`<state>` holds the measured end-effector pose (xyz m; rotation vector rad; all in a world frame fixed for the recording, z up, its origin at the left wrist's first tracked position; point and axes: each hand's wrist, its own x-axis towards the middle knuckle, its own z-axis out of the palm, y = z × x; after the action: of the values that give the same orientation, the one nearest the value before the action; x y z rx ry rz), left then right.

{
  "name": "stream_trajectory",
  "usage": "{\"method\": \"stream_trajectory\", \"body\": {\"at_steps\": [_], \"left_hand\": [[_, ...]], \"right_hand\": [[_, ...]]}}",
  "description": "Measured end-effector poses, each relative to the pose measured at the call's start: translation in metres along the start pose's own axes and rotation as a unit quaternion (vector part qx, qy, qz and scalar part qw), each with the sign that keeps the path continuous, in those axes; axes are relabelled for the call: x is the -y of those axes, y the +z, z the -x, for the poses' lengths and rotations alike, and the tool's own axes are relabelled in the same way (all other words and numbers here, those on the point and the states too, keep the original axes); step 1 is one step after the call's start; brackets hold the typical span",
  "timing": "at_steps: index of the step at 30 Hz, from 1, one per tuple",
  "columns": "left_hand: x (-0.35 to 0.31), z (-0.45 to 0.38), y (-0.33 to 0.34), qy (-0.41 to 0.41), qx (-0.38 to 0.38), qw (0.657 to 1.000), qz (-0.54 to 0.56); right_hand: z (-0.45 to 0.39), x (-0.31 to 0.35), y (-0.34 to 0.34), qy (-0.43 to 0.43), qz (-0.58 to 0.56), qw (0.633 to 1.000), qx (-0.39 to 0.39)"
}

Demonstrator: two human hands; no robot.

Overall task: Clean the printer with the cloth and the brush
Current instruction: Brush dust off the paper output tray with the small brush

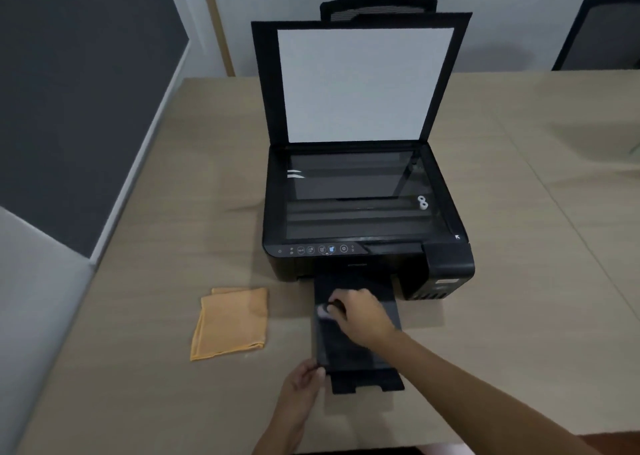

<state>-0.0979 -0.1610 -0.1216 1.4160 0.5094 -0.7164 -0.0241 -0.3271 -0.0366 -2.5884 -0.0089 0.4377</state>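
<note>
A black printer (367,243) stands on the table with its scanner lid (362,80) raised and the glass bare. Its output tray (349,350) is pulled out toward me. My right hand (360,314) is over the tray and grips a small brush (325,310), whose pale bristles blur against the tray's left part. My left hand (303,382) pinches the tray's front left corner. The folded orange cloth (230,323) lies flat on the table, left of the tray, apart from both hands.
The beige table (519,281) runs wide to the right and left of the printer. A dark office chair (602,31) stands behind the table at the far right. A grey partition wall (69,108) lines the left side.
</note>
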Motion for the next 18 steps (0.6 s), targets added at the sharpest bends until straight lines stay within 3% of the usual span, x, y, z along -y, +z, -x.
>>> {"method": "stream_trajectory", "body": {"at_steps": [2, 5, 7, 9, 10, 15, 18], "left_hand": [[0.0, 0.002, 0.002, -0.002, -0.003, 1.0, 0.002], [-0.003, 0.006, -0.003, 0.01, 0.019, 1.0, -0.014], [-0.006, 0.008, -0.01, 0.01, 0.03, 0.999, -0.015], [-0.008, 0.013, -0.022, -0.015, 0.033, 0.996, 0.076], [-0.008, 0.014, -0.029, -0.026, 0.031, 0.991, 0.124], [-0.012, 0.022, -0.091, 0.017, -0.077, 0.979, 0.187], [-0.018, 0.024, -0.123, 0.029, -0.157, 0.982, 0.102]], "right_hand": [[-0.001, -0.006, -0.004, 0.012, 0.026, 1.0, 0.004], [0.008, 0.015, 0.001, -0.062, 0.065, 0.983, 0.159], [0.01, 0.028, 0.007, -0.047, -0.035, 0.991, 0.121], [0.003, 0.039, 0.016, 0.022, -0.164, 0.984, 0.06], [0.0, 0.046, 0.023, 0.053, -0.208, 0.974, 0.066], [-0.001, 0.094, 0.087, 0.079, -0.184, 0.965, 0.171], [-0.009, 0.11, 0.114, 0.095, -0.172, 0.966, 0.167]]}}
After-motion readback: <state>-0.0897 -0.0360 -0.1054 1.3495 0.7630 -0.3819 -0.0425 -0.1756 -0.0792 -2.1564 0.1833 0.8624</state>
